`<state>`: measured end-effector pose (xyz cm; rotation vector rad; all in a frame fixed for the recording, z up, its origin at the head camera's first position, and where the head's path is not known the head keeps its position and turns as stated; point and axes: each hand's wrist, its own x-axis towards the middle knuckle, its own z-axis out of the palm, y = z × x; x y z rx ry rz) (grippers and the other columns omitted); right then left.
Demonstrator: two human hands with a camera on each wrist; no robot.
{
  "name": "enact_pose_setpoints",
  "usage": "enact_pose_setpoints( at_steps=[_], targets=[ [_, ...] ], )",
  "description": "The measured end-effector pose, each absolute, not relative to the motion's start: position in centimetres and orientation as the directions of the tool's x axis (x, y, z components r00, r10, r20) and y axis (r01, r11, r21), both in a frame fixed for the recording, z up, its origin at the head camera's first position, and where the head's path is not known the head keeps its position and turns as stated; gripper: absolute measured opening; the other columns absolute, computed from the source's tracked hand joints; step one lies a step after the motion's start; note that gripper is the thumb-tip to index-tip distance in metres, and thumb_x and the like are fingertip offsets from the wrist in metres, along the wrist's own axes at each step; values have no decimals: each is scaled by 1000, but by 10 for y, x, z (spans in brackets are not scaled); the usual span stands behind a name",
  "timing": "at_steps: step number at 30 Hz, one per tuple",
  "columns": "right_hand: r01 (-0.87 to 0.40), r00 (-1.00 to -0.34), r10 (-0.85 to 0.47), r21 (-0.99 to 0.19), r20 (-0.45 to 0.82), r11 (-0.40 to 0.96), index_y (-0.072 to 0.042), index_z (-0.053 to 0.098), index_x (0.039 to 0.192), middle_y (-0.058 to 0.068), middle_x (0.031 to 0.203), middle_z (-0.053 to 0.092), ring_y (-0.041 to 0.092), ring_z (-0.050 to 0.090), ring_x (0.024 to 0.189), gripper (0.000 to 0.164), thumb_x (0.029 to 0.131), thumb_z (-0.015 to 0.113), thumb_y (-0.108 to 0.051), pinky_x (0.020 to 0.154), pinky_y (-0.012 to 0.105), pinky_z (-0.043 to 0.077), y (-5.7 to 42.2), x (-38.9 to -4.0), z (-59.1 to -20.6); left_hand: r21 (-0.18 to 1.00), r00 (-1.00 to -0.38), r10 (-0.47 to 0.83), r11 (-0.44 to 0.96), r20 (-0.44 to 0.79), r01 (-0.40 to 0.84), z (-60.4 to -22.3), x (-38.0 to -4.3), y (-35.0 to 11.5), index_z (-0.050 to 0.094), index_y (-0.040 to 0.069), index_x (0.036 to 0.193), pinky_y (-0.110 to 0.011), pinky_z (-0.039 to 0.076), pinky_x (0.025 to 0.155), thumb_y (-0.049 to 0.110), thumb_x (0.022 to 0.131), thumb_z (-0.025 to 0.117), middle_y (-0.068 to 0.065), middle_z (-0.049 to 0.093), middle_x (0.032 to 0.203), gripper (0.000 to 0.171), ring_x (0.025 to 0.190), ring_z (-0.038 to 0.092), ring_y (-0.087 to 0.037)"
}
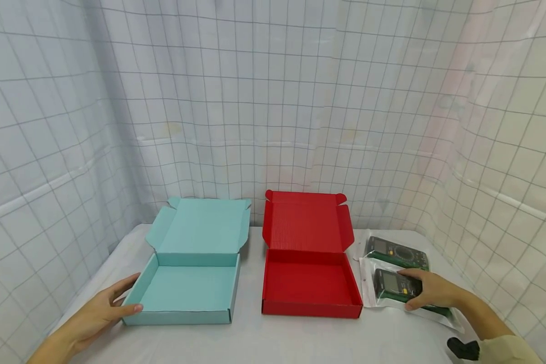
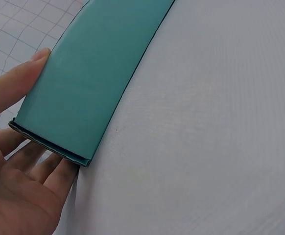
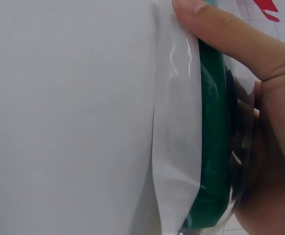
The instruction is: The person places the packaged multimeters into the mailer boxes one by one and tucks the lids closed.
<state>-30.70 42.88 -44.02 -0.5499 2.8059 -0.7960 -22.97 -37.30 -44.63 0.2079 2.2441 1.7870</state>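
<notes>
My left hand (image 1: pixel 95 313) grips the near left corner of an open light blue cardboard box (image 1: pixel 182 317). In the left wrist view its thumb lies at the box's upper edge, and the other fingers reach behind the side wall. On the right, my right hand (image 1: pixel 439 289) holds the nearer of two digital multimeters (image 1: pixel 393 284), black and green in a clear plastic bag, with thumb and fingers on opposite sides. The right wrist view shows the meter's green side (image 3: pixel 213 132) under the plastic. The palm hides part of its lower half.
A red cardboard box (image 1: pixel 311 309), lid raised, stands between the blue box and the meters. Just behind the held meter lies a second bagged multimeter (image 1: pixel 398 253). White cloth (image 1: pixel 250 338) covers the table, and a checked curtain (image 1: pixel 282 111) surrounds its back and sides.
</notes>
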Motion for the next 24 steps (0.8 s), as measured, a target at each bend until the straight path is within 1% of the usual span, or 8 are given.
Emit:
enact_pose_setpoints(
  at_steps=[5,9,14,16,18,20,22,24],
  targets=[
    [-319,-900,-428,-548,-79,773,12,45,146,14,114,59,26,52,90,93,77,92,-27,68,36,49,425,-312,-434,972,-955,271,227,-121,-59,-445,-228,-374,-6,-4,162,-20,48,93,7,101,66,-29,-10,167,95,148,1,-55],
    [-316,-900,-428,-549,-85,774,13,44,147,12,112,58,25,53,89,95,76,92,-27,67,32,50,424,-313,-432,971,-953,273,230,-129,-66,-445,-228,-374,-6,-4,162,-21,48,93,8,101,66,-29,-11,167,95,148,0,-56],
    [-317,-911,-407,-524,-62,790,12,47,146,12,112,59,25,52,90,94,74,93,-27,68,31,49,424,-313,-433,967,-956,269,248,-121,-53,-445,-230,-374,-4,-2,163,-24,50,95,9,102,66,-27,-7,168,93,148,12,-51],
    [-316,-914,-401,-520,-56,794,12,47,146,12,111,60,25,52,89,94,74,93,-27,67,31,49,424,-313,-433,967,-957,264,248,-120,-53,-445,-230,-374,-3,-2,163,-23,50,95,9,102,66,-27,-6,168,93,148,13,-49],
    [-318,-916,-398,-514,-52,797,11,48,145,11,113,60,24,52,88,92,74,93,-27,67,32,48,424,-312,-433,968,-956,263,246,-126,-60,-444,-230,-374,-4,-2,163,-22,49,94,9,101,66,-27,-7,168,94,148,10,-52],
    [-318,-917,-396,-509,-50,800,11,49,145,11,113,61,24,52,88,91,74,93,-28,68,35,48,423,-312,-433,969,-954,269,236,-132,-68,-444,-230,-374,-4,-2,163,-21,48,93,8,101,67,-28,-9,167,95,149,4,-54],
    [-334,-917,-398,-485,-32,808,11,52,143,12,116,62,24,53,91,89,74,92,-30,73,41,50,422,-312,-431,971,-952,275,227,-137,-74,-445,-229,-374,-5,-3,163,-21,48,93,8,101,66,-28,-10,167,95,149,-1,-55],
    [-348,-916,-401,-464,-17,815,11,53,141,12,116,63,24,53,92,88,74,92,-31,77,46,50,422,-312,-428,972,-951,277,223,-139,-77,-445,-229,-374,-6,-3,163,-21,48,93,8,101,66,-27,-11,167,95,149,-2,-55]
  ],
)
